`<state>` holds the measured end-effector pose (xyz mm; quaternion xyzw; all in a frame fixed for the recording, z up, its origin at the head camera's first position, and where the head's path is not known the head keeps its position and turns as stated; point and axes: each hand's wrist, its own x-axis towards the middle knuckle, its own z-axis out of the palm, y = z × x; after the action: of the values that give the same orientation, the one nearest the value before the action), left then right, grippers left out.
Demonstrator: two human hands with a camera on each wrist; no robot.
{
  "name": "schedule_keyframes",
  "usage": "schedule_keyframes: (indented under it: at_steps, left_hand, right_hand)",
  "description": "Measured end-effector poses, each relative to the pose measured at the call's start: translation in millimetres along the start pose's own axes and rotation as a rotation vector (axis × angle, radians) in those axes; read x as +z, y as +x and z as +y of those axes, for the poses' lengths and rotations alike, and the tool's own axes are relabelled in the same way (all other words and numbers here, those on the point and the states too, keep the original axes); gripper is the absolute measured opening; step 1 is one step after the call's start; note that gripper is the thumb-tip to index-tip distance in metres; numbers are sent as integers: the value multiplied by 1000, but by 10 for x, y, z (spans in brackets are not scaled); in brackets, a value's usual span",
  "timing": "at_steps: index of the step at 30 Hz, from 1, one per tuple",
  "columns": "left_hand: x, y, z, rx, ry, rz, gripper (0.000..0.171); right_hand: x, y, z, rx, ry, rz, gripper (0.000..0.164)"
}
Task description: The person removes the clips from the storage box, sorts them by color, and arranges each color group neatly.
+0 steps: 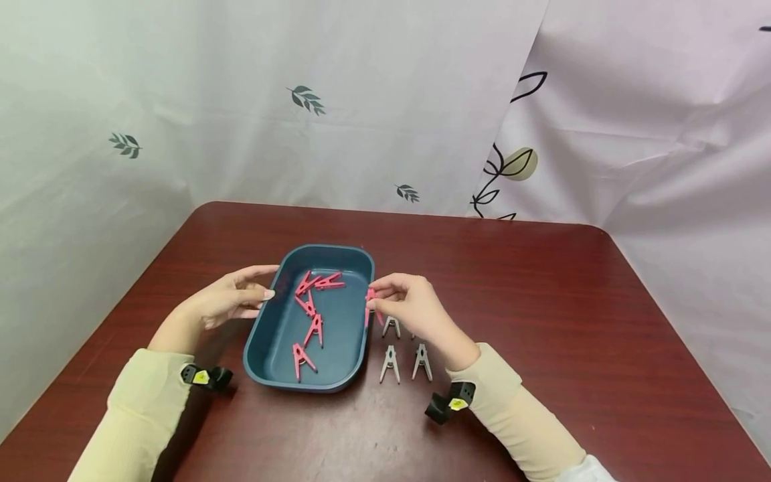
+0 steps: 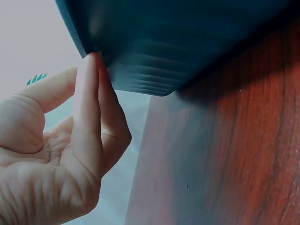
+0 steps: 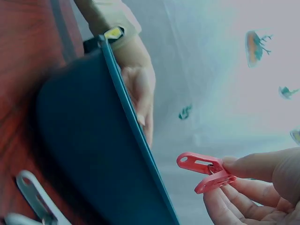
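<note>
A deep blue plastic bin [image 1: 348,318] holds several pink clothespins [image 1: 314,328] scattered on its floor. My left hand [image 1: 225,299] is at the bin's left side, with fairly straight fingers and thumb touching the rim and outer wall. In the left wrist view, the fingertips [image 2: 90,61] meet the bin just at its edge. Over the bin's right rim, my right hand [image 1: 415,308] pinches one pink clothespin [image 3: 208,171] between thumb and fingers. The right wrist view shows its free legs pointing toward the bin and slightly apart.
Several grey clothespins [image 1: 390,365] lie on the dark red wooden table [image 1: 512,288], right of the bin and partly under my right hand. Pale curtains [image 1: 361,134] with leaf prints hang behind the table. Each wrist wears a black camera band [image 1: 452,402].
</note>
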<state>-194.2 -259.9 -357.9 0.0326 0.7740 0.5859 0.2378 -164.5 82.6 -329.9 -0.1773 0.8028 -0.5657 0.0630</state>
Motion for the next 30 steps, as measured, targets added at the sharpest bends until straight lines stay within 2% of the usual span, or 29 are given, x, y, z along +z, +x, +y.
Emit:
schedule_keyframes:
  at_steps: [5,18,25,30]
  left_hand:
    - [-7,14,1,-15,21,11,74]
    - [-20,5,-1,-12,41,1,76]
    - [-35,16,-43,-4,34,-10,76]
    - [-33,45,-76,14,3,-24,74]
  right_hand:
    - [-111,68,79,19,1,73,24]
    - [-483,247,319,106,-10,181,25]
    - [-651,341,531,203,-21,202,24]
    - [-754,392,692,236,-33,210,25]
